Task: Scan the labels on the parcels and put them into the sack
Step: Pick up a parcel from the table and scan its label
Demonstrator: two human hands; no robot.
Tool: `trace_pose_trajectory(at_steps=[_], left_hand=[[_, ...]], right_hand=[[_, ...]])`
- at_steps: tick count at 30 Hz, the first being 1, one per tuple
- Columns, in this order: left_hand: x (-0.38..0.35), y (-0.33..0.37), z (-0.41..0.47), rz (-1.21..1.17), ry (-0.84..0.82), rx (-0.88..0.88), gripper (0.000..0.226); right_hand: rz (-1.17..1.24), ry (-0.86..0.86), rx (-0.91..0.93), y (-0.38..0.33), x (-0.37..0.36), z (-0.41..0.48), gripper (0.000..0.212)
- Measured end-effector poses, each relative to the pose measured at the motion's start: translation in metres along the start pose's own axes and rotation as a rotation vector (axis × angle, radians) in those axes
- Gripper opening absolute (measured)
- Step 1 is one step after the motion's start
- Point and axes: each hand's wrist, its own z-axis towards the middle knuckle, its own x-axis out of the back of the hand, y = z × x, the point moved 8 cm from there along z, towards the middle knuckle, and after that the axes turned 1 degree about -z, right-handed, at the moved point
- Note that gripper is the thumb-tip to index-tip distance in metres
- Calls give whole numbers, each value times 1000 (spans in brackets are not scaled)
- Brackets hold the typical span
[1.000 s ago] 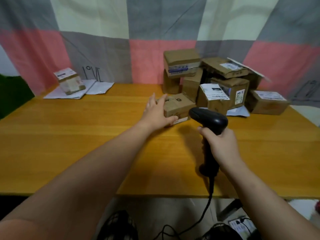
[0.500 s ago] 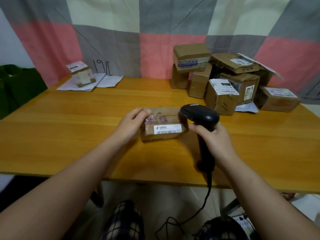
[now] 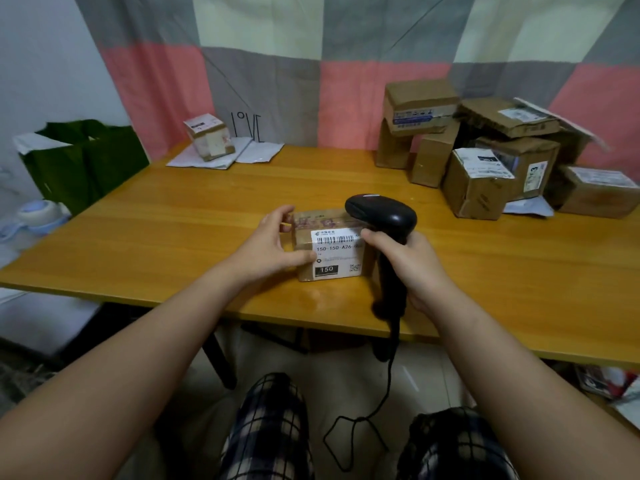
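Near the front edge of the worktop (image 3: 173, 237), small taped parcel (image 3: 329, 251) sits label (image 3: 337, 249) up. Left hand (image 3: 273, 244) fingers (image 3: 275, 216) clasp its left end; right hand (image 3: 412, 265) fingers wrap the scanner (image 3: 381, 211) grip. Stiff cardboard, probably light, tape maybe slick: hold by the short ends, thumb off the barcode. Contents hidden, so weight is a guess.

A makeshift parcel-sorting room: labelled brown cardboard parcels (image 3: 475, 192) crowd the far right corner of an orange wooden table (image 3: 173, 230), a pink-grey-cream patchwork cloth (image 3: 363, 98) hanging behind.
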Motion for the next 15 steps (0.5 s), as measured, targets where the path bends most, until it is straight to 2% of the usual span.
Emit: trace_pose_trajectory(at_steps=[5, 10, 15], left_hand=[[12, -7, 7, 73, 130, 43, 97], [23, -7, 10, 108, 262, 38, 99], [23, -7, 14, 137, 282, 23, 99]], right_hand=[[-159, 159, 139, -11, 17, -18, 9], [-350, 113, 147, -1, 12, -43, 34], [-385, 123, 188, -1, 11, -47, 34]])
